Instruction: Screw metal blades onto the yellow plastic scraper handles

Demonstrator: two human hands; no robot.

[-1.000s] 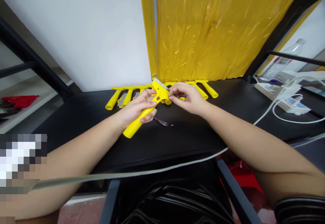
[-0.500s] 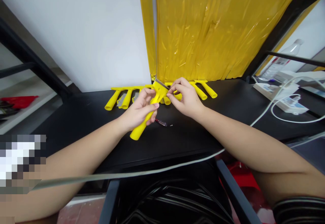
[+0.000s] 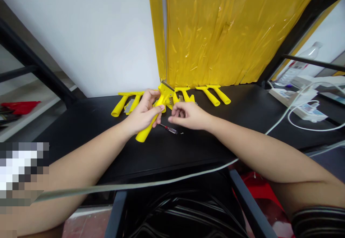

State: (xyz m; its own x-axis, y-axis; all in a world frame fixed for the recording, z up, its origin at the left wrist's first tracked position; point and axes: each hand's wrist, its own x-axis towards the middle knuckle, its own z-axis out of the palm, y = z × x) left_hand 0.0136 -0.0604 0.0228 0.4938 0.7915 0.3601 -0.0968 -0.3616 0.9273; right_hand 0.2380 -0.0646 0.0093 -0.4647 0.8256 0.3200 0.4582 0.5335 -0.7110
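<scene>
A yellow scraper (image 3: 147,127) with a metal blade at its head is in my left hand (image 3: 144,110), whose fingers wrap round the handle. It tilts with the blade end up and away from me. My right hand (image 3: 190,115) hovers to the right of it, apart from the scraper, its fingers loosely curled with a gap to the thumb and nothing visible between them. Just below my right hand's fingertips a small screwdriver (image 3: 171,130) with a clear handle lies on the black table (image 3: 215,144). Beside it is a tiny light screw-like piece (image 3: 182,133).
More yellow scrapers (image 3: 210,96) stand in a row along the back, against a white panel (image 3: 107,36) and yellow film (image 3: 215,33). At right are white power strips (image 3: 307,110), looped cable and a plastic bottle (image 3: 299,65). A pale cable (image 3: 161,183) crosses before me.
My right hand has left the scraper's blade end and come down towards the screwdriver. My left hand has shifted slightly left with the scraper.
</scene>
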